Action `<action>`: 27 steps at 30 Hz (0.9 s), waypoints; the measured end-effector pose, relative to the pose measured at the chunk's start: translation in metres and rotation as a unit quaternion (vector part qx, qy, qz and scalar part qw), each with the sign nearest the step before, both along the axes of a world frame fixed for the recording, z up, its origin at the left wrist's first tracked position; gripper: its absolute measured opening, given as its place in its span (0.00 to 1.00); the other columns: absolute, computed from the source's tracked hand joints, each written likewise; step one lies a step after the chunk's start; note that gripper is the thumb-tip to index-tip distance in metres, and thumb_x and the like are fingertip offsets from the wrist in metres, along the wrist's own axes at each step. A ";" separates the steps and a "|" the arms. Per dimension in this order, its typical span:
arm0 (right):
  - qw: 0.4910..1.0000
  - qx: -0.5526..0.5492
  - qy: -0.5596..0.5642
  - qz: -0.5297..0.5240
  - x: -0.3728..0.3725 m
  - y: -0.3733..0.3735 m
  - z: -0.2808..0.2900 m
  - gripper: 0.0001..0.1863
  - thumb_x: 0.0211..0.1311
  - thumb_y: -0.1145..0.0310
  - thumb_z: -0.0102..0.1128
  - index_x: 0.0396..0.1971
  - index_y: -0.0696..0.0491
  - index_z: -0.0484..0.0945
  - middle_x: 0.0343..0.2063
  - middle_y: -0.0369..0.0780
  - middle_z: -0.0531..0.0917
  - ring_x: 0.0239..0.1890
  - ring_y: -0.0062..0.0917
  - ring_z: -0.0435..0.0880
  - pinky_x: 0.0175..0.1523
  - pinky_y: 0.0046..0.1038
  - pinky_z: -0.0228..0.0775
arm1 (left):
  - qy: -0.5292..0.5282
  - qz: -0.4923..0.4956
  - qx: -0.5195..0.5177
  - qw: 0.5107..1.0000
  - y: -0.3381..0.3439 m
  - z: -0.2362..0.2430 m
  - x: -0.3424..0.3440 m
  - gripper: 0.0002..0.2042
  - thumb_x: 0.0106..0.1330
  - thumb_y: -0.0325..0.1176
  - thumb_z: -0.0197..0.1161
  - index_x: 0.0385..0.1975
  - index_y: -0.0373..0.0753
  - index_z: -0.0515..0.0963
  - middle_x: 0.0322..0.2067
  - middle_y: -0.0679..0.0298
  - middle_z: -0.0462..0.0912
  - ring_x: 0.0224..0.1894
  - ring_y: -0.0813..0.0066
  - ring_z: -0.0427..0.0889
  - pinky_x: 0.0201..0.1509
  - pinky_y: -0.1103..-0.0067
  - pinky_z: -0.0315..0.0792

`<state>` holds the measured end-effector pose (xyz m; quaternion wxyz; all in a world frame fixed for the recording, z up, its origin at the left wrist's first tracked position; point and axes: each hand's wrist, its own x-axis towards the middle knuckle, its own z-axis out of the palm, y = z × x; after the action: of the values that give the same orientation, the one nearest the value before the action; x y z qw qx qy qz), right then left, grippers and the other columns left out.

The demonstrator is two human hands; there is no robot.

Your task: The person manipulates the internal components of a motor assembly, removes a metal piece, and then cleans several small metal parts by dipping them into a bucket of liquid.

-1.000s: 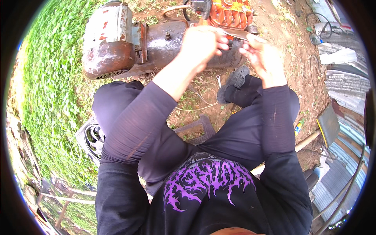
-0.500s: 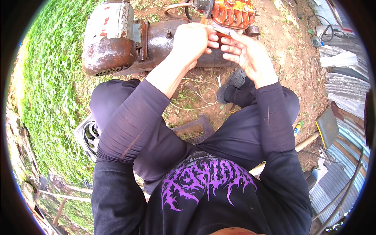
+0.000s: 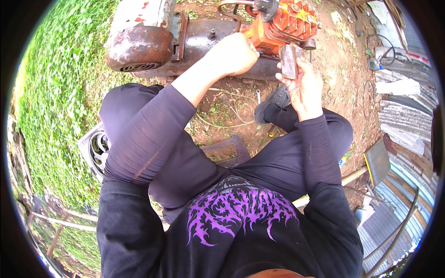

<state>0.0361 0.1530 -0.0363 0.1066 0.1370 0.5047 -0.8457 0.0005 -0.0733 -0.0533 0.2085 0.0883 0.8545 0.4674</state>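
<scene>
My right hand (image 3: 306,88) holds a small worn, brownish-grey rectangular block (image 3: 289,62) between thumb and fingers, upright in front of an orange finned compressor pump (image 3: 289,25). Left of it, my left hand (image 3: 238,54) is closed against the pump's near left side, over the dark tank. Whatever its curled fingers hold, if anything, is hidden. The rusty brown tank (image 3: 201,44) lies crosswise beneath the pump. A large electric motor (image 3: 139,46), with chipped white and brown paint, is mounted at its left end.
A wrench (image 3: 258,96) and a pale cable (image 3: 218,124) lie on the soil between my legs, with a dark plastic frame (image 3: 238,148) nearer me. A fan-like grille (image 3: 98,155) is by my left knee. Corrugated sheets (image 3: 401,99) and a flat-bladed tool (image 3: 376,160) lie to the right.
My hands, close together before, have moved apart. My right hand has turned palm up and lowered, bringing the block into plain sight. My left hand has closed and dropped slightly.
</scene>
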 end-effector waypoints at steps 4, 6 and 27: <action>0.999 0.001 -0.018 0.048 0.003 -0.013 0.009 0.17 0.72 0.71 0.59 0.57 0.62 0.73 0.49 0.46 0.84 0.47 0.32 0.87 0.51 0.38 0.86 | -0.029 0.013 0.057 0.998 0.004 0.018 0.004 0.14 0.69 0.37 0.65 0.43 0.32 0.84 0.32 0.63 0.86 0.32 0.78 0.81 0.37 0.78 0.76; 0.997 0.020 0.002 0.075 0.004 -0.014 0.007 0.18 0.72 0.73 0.59 0.58 0.62 0.73 0.51 0.45 0.83 0.48 0.29 0.87 0.53 0.35 0.85 | -0.084 0.065 0.109 0.988 0.008 0.042 0.012 0.14 0.68 0.37 0.66 0.46 0.33 0.85 0.33 0.63 0.86 0.34 0.78 0.81 0.39 0.78 0.75; 0.953 0.248 0.170 0.036 -0.003 -0.028 0.011 0.12 0.60 0.78 0.71 0.44 0.58 0.82 0.41 0.37 0.83 0.39 0.15 0.81 0.40 0.20 0.82 | 0.050 0.105 0.178 0.977 0.022 0.027 0.014 0.12 0.65 0.29 0.71 0.45 0.32 0.82 0.35 0.65 0.85 0.40 0.81 0.84 0.49 0.82 0.78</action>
<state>0.0326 0.1252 -0.0255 0.0121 -0.0050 0.7139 -0.7002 0.0150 -0.0512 -0.0268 0.0960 0.0569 0.7715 0.6264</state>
